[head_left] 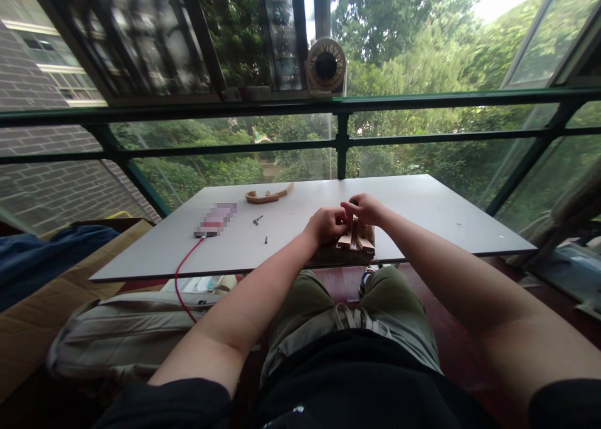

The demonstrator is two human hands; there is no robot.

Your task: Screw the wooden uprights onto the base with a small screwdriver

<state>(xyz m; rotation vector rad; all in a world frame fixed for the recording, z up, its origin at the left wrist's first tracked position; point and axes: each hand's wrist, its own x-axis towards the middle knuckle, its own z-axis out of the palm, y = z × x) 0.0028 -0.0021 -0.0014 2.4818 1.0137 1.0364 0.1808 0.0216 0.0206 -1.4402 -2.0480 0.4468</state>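
The wooden block [362, 243] sits at our table's [422, 216] five o'clock edge, left hand [326, 225] and right hand [367, 208] curled over it, pinching what we cannot tell; uneven pressure there might tip it off

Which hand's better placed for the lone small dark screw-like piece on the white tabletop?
Likely left: the left hand is nearer that screw-like piece; the right hand is farther right.

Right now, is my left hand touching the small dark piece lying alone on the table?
Apart: the head view shows white tabletop between your left hand and the small dark piece.
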